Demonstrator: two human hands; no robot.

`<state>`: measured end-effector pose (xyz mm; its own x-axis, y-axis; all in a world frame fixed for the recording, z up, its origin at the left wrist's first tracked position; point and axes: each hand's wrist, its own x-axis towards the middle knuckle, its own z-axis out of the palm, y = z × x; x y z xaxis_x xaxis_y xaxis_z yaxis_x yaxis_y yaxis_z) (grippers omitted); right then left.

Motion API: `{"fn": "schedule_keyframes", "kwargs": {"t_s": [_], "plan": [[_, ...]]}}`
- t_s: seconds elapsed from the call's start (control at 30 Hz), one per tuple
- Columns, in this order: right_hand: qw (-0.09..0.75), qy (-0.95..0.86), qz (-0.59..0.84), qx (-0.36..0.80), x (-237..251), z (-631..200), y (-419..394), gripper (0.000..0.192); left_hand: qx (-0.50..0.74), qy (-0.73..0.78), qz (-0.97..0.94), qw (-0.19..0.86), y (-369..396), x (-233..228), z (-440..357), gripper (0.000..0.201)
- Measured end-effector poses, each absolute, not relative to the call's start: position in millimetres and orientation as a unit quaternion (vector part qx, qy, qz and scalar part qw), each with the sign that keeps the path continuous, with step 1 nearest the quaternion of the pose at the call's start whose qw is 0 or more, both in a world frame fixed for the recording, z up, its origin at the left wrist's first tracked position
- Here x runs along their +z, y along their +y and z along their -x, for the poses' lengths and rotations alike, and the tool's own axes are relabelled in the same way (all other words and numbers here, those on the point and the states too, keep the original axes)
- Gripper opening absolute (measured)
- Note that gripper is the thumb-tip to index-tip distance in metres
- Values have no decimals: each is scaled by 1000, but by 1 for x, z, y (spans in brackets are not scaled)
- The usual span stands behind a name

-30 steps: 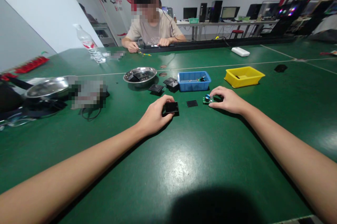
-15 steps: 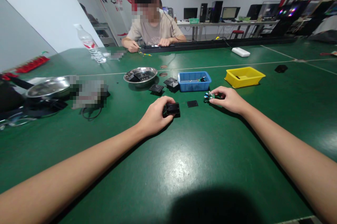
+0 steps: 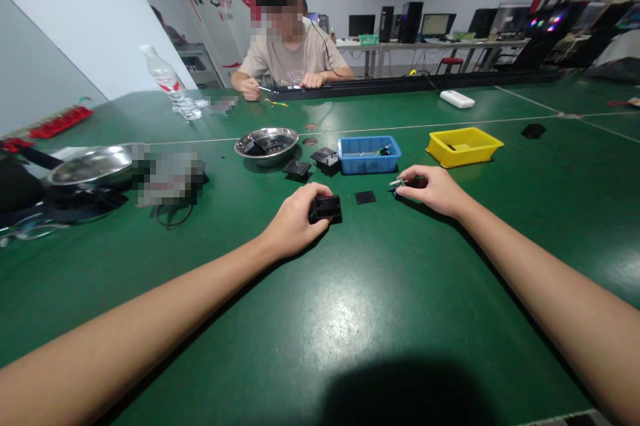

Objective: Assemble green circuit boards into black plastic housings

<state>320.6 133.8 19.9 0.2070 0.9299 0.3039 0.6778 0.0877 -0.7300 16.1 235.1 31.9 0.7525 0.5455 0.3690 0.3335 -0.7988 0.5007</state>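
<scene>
1. The left hand (image 3: 293,223) closes its grip on a small black square plastic housing (image 3: 327,207), which rests on the green worktop (image 3: 350,319).
2. The right hand (image 3: 435,189) pinches a small green circuit board with blue parts (image 3: 399,183), tilted up off the worktop, its long axis running about 9 to 3 o'clock.
3. The board lies at roughly 2 o'clock from the housing, well apart; a flat black square plate (image 3: 365,197) sits between them.
4. A blue plastic tray (image 3: 369,154) stands at 12 o'clock of that plate.
</scene>
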Motion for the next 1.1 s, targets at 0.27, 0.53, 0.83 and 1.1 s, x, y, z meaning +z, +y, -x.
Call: {"fn": "schedule_keyframes", "kwargs": {"t_s": [0.27,0.53,0.83,1.1], "plan": [[426,-608,645,179,19,-323,134,35,252,246,-911,215,235,32,-17,28],[422,-612,638,200,19,-327,135,31,253,249,-909,217,233,33,-17,28],[418,-611,644,192,19,-326,136,31,275,230,-910,206,234,33,-15,30],[421,-612,647,175,17,-325,136,29,275,240,-904,223,230,37,-16,27]]}}
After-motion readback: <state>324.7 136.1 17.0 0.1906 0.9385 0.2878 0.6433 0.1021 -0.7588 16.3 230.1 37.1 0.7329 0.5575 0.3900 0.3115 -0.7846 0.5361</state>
